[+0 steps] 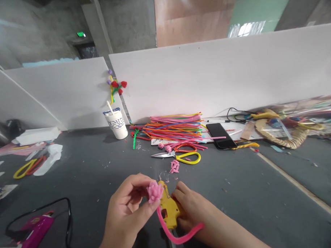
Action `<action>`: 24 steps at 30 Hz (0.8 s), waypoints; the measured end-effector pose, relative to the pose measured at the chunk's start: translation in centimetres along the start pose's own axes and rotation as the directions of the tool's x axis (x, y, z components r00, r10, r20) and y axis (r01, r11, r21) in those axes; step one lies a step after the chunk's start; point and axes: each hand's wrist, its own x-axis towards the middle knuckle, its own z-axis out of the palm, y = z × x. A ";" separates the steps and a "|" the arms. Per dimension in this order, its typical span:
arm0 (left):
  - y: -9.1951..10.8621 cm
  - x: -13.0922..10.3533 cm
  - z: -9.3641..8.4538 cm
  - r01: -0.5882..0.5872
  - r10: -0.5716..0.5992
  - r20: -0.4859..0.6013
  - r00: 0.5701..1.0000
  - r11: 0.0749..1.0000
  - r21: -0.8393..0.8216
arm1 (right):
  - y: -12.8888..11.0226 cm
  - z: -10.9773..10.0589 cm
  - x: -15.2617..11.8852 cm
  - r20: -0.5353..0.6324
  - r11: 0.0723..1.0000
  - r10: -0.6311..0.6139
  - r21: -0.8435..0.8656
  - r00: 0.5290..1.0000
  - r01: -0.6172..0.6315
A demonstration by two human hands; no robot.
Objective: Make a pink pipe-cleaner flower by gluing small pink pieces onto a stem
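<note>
Pink flower (155, 191) up off the counter (252, 207), pinched between thumb and fingers of the left hand (127, 208), low in the middle of the view. Pink fuzzy stem (179, 240) curving down from beneath the petals, then up across the front of the right wrist. Just beside the flower, yellow glue gun (170, 210) with nozzle pointing away, right hand (194, 206) curled around its right side; exact finger placement partly hidden. Off to the lower left, magenta tool (36, 233) next to a looping black cord (69, 214).

Beyond the hands, small heap of pink snippets (174, 166), then open scissors (165, 155) with one yellow and one red handle, blades toward the left. Two small pink balls (168, 148) just behind. Far left, another pair of handles, yellow and orange (16, 176), beside crumpled white paper (49, 157).

Farther back, spread bundle of coloured pipe cleaners (173, 125), black phone (221, 135) to its right, white cup (117, 125) with straw to its left. Above the cup, red flowers (114, 84) at the gap between white boards (220, 75). Farthest off, grey wall (129, 24) and small green lit sign (80, 34).
</note>
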 end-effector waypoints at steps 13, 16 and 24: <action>-1.9 -0.2 0.6 0.193 -0.151 0.297 0.943 0.974 -0.120 | -2.7 -3.3 -2.2 -0.221 0.679 -0.064 0.705 0.973 0.205; -2.2 0.0 0.2 0.164 -0.123 0.363 0.924 0.983 -0.084 | -2.8 -2.3 -2.0 -0.219 0.648 -0.050 0.735 0.974 0.198; -1.8 -0.4 -0.3 -0.105 0.015 0.374 0.927 0.969 0.222 | -1.6 -2.1 -1.3 -0.340 0.712 -0.044 0.649 0.939 0.268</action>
